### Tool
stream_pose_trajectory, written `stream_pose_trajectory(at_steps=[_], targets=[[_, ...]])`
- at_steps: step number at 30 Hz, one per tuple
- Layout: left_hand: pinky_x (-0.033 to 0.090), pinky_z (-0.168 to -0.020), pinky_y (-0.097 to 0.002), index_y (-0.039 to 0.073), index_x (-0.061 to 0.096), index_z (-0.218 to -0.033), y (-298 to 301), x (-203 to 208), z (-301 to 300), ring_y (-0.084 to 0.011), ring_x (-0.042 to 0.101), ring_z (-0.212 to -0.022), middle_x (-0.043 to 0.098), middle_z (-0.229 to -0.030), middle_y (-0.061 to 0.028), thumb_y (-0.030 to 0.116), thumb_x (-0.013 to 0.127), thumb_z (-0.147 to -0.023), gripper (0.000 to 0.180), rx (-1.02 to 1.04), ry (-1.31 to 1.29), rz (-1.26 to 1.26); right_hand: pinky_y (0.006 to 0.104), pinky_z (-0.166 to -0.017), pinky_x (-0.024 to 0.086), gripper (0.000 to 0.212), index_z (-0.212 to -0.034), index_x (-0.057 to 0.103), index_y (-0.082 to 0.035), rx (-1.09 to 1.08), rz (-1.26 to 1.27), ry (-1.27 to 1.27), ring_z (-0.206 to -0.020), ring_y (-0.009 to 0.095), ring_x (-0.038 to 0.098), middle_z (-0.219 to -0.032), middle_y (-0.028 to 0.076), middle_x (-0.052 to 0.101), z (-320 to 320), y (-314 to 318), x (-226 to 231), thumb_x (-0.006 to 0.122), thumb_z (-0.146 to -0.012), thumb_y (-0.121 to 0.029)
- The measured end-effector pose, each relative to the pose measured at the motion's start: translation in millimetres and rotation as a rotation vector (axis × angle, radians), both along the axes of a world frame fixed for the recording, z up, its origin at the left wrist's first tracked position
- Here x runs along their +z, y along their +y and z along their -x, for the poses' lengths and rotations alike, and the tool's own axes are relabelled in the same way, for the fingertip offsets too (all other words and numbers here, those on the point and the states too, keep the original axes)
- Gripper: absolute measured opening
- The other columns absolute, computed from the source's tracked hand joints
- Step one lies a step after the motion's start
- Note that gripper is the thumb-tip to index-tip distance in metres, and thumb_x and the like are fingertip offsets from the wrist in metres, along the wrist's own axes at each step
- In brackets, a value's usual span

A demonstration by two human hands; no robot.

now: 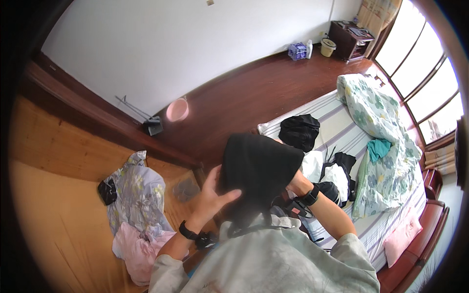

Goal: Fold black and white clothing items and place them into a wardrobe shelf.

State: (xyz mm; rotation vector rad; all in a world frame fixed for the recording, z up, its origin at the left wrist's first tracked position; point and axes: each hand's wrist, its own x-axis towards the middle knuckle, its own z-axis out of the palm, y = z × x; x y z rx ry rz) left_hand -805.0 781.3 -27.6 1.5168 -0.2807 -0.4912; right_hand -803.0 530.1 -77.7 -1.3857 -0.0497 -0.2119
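Observation:
A black garment (259,166) hangs in front of me at chest height, over the bed's edge. My left hand (215,193) presses flat against its lower left side, fingers spread on the cloth. My right hand (294,179) is mostly hidden behind the garment's right edge and grips it there; only the wrist with a black watch shows. More black and white clothes (322,171) lie piled on the bed just behind the garment.
A striped bed (342,132) carries a floral quilt (386,146), a teal cloth (378,148) and a pink pillow (401,234). On the wooden platform at left lie floral bedding (137,190) and pink cloth (139,249). A pink basin (177,110) stands by the wall.

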Motion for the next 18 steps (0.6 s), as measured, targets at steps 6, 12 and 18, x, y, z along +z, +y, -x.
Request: stream_pose_trajectory(at_steps=[6, 12, 18], targets=[[0.041, -0.111, -0.0351, -0.002, 0.046, -0.144, 18, 4, 2, -0.0210, 0.052, -0.130, 0.056, -0.137, -0.0135, 0.013, 0.081, -0.086, 0.069, 0.319, 0.079, 0.174, 0.0320, -0.102, 0.049, 0.039, -0.136, 0.054, -0.001, 0.239, -0.149, 0.028, -0.121, 0.021, 0.060, -0.134, 0.013, 0.058, -11, 32, -6, 0.063, -0.099, -0.010], [0.041, -0.112, -0.0353, 0.001, 0.041, -0.150, 52, -45, -19, -0.0205, 0.051, -0.132, 0.054, -0.142, -0.0127, 0.017, 0.077, -0.092, 0.070, 0.571, -0.221, 0.012, 0.0375, -0.106, 0.052, 0.039, -0.142, 0.053, -0.001, 0.551, -0.707, 0.589, -0.122, 0.021, 0.061, -0.134, 0.008, 0.063, -37, 76, -22, 0.050, -0.109, -0.023], [0.024, -0.124, -0.0384, 0.006, 0.020, -0.162, 137, -93, -31, -0.0229, 0.031, -0.149, 0.035, -0.160, -0.0115, 0.019, 0.082, -0.085, 0.100, 0.393, 0.234, 0.392, 0.0416, -0.106, 0.052, 0.044, -0.146, 0.051, -0.004, 0.357, -0.676, 0.642, -0.125, 0.023, 0.061, -0.140, 0.008, 0.060, -76, 150, -35, 0.050, -0.109, -0.029]])
